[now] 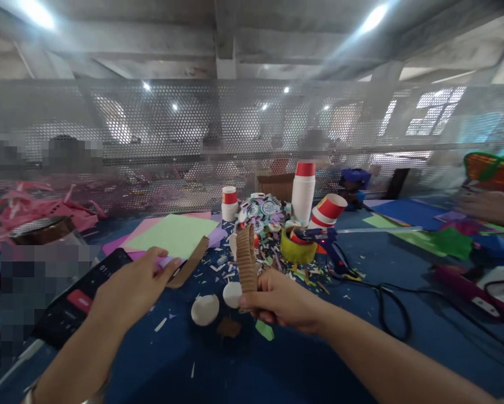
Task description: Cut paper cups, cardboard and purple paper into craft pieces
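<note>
In my right hand [277, 297], a strip of ribbed corrugated cardboard [246, 258] stands nearly upright, pinched near its lower end. My left hand [140, 280] closes thumb and fingers on a second, narrower brown cardboard strip [192, 262], which slants up to the right. Between and below my hands, two whitish round discs [205, 310] lie on the dark blue tabletop [218, 370]. A small brown scrap [229, 327] and a light green paper scrap [264, 330] are close by.
Behind are stacked white-and-red paper cups [303, 193], piled cut-outs, yellow tape [297, 247] and a blue glue gun [325, 241] with a cable. Coloured paper [172, 230] and a phone [81, 300] lie left. Another person's hand [488, 205] is at far right. A perforated screen [168, 134] stands behind.
</note>
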Motion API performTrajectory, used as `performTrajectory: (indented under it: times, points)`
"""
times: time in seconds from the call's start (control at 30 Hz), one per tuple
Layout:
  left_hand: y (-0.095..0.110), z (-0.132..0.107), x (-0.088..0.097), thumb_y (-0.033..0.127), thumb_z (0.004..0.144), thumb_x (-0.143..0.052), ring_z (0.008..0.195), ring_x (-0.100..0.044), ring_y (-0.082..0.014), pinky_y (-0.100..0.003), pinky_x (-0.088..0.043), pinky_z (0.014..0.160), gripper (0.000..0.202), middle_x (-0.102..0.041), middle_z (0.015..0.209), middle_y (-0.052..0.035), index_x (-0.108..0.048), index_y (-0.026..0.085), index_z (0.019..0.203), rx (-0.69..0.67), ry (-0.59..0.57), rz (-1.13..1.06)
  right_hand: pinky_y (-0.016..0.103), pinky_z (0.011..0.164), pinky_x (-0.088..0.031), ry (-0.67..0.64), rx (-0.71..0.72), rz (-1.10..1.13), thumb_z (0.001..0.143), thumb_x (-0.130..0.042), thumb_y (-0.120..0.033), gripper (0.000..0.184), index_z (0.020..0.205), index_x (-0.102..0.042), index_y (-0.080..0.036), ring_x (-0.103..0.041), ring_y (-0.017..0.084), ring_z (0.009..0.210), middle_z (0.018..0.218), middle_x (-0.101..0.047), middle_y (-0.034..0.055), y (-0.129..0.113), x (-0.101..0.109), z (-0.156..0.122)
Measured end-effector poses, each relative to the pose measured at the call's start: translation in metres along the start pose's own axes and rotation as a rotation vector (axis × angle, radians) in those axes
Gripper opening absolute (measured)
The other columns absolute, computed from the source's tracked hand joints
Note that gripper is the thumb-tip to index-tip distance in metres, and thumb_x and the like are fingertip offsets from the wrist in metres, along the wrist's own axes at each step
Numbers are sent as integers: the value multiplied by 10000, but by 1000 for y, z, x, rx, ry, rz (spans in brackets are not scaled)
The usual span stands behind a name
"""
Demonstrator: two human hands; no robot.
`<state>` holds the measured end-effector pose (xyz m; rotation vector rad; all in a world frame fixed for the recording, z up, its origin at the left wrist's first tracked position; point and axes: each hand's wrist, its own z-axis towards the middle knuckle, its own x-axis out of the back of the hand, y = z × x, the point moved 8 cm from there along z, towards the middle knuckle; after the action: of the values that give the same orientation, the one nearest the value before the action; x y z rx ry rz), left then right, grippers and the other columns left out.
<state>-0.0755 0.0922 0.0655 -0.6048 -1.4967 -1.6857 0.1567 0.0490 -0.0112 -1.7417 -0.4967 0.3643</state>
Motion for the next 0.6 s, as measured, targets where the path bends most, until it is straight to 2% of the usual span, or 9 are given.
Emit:
performTrajectory:
  times: [0.03, 0.07, 0.1, 0.17, 0.2, 0.3, 0.4, 0.5, 0.6]
  points:
    - [9, -4, 0, 548, 687, -705, 773, -641, -332, -368, -430, 670, 427, -698, 793, -87, -651, 242, 981, -27, 1, -11, 148, 301, -187, -13, -3, 3, 791, -611, -265, 201, 626, -555, -165, -326, 22, 353, 489, -465, -76, 0, -2, 0]
    - [21, -10, -5, 541, 685, -719, 845, -649, -328, -378, -454, 738, 505, -714, 883, -97, -635, 234, 1077, -72, -30, -128, 147, 300, -186, -26, -7, 4, 791, -607, -258, 194, 628, -555, -165, -319, 23, 350, 483, -458, -78, -1, -4, 0]
    - [36, -16, -15, 526, 708, -718, 946, -646, -315, -372, -466, 808, 582, -709, 1021, -117, -594, 218, 1186, -126, -101, -317, 147, 301, -190, -35, -10, 3, 789, -604, -247, 188, 627, -553, -166, -317, 24, 349, 478, -456, -80, -1, -6, 0]
    - [60, -29, -41, 496, 773, -692, 1074, -616, -273, -341, -462, 893, 572, -674, 1165, -122, -557, 214, 1253, -116, -283, -639, 148, 305, -202, -39, -11, -4, 777, -608, -230, 190, 611, -542, -167, -329, 28, 354, 476, -462, -77, -1, -9, 0]
    - [71, -35, -54, 462, 809, -674, 1081, -612, -246, -329, -455, 914, 521, -672, 1170, -109, -559, 217, 1253, -107, -369, -737, 150, 307, -209, -41, -9, -8, 774, -613, -232, 198, 604, -533, -168, -335, 31, 358, 474, -462, -77, -2, -10, 0]
    - [96, -44, -76, 368, 855, -640, 981, -633, -204, -325, -456, 919, 325, -697, 1066, -88, -632, 175, 1117, -109, -501, -906, 160, 315, -218, -73, 10, -28, 770, -669, -313, 251, 617, -527, -174, -340, 39, 372, 475, -451, -82, -1, -15, 1]
    - [97, -41, -82, 315, 848, -612, 843, -641, -191, -319, -496, 811, 254, -707, 939, -64, -643, 166, 1051, -52, -538, -969, 181, 342, -217, -71, 63, -73, 792, -675, -455, 326, 684, -557, -170, -320, 49, 385, 483, -439, -81, -3, -15, 1]
    - [86, -41, -80, 280, 851, -545, 691, -639, -185, -287, -497, 663, 161, -666, 746, -13, -632, 184, 947, -64, -559, -830, 195, 424, -250, 124, 239, -171, 829, -644, -482, 345, 733, -559, -162, -351, 64, 467, 543, -433, -68, -18, 0, -1]
    - [76, -52, -84, 246, 858, -488, 577, -640, -173, -264, -477, 579, 114, -621, 678, 14, -580, 201, 808, -139, -647, -583, 211, 499, -298, 299, 400, -298, 882, -592, -425, 298, 737, -543, -169, -408, 90, 556, 614, -457, -44, -33, 11, -8]
